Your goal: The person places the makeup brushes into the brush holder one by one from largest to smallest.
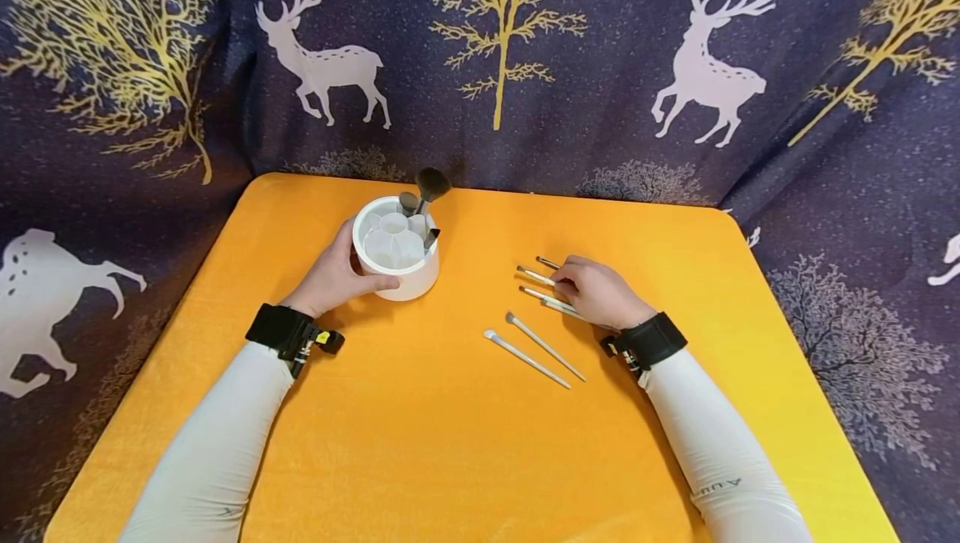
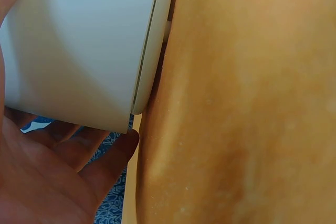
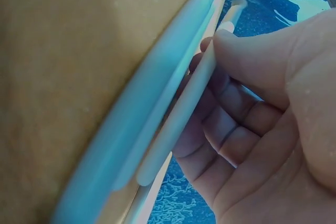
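The holder is white, the tablecloth orange, the backdrop navy (deer-patterned).

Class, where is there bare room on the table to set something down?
Bare: the front of the table between the sleeves, and the strip between the white holder and the two nearest brushes. Crowded: around the right hand, where more brushes cluster, and the holder, gripped by the left hand.

From the head camera I record an orange-topped table, yellower toward its right edge, bounded at back and sides by dark navy fabric hangings printed with white stags, golden trees and pale shrubs.
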The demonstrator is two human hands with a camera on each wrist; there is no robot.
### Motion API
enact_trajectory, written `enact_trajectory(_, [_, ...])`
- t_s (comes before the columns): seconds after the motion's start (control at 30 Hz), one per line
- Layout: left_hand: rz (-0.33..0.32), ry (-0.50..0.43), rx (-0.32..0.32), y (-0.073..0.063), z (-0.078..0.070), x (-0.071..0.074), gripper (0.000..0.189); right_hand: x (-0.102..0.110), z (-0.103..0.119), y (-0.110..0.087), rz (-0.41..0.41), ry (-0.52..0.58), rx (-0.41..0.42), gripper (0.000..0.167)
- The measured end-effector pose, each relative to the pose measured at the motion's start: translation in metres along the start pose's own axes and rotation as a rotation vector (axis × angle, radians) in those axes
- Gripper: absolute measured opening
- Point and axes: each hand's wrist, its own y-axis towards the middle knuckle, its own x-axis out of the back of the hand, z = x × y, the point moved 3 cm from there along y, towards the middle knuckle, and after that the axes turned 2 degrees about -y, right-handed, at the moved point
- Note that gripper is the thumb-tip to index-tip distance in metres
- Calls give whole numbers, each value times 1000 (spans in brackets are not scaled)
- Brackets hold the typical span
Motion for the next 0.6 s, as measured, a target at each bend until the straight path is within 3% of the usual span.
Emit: enact_trajectory(0.6, [0,-9,-5,0,0,1,124,0,4,5,-50,104,-15,13])
